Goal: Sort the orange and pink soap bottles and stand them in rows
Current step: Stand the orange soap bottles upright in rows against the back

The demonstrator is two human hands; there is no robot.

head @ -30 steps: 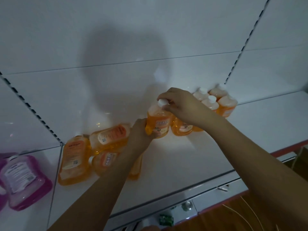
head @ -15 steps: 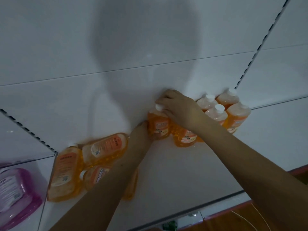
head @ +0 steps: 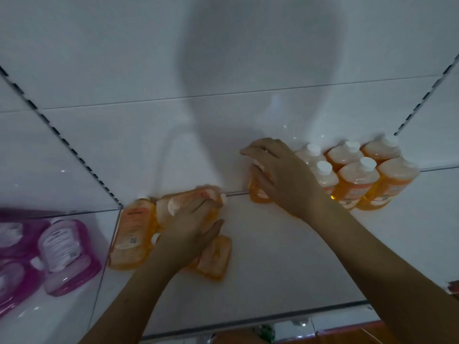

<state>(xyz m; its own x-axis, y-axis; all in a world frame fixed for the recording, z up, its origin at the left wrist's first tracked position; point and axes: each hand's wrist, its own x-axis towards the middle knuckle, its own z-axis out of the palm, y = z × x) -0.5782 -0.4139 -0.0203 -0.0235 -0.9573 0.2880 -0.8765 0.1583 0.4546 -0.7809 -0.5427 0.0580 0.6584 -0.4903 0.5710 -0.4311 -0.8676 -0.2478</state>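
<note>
Several orange soap bottles [head: 357, 182] stand upright in two rows against the back wall at the right. At the left end of the back row, my right hand [head: 283, 177] curls over the top of one more upright orange bottle [head: 257, 197]. Left of it, a few orange bottles [head: 131, 232] lie flat in a pile. My left hand [head: 191, 229] lies on this pile, fingers and thumb curled round one lying orange bottle [head: 188, 202]; that spot is blurred. Pink soap bottles [head: 64, 252] lie in the shelf bay at the far left.
A thin divider [head: 103, 264] separates the pink bay from the white shelf [head: 273, 269]. The shelf's front edge [head: 248, 319] runs along the bottom, with a wooden floor below at the right. The slotted back wall rises behind.
My right hand carried the upright orange bottle back to the wall beside the rows. My left hand let go of it and moved left onto the lying pile.
</note>
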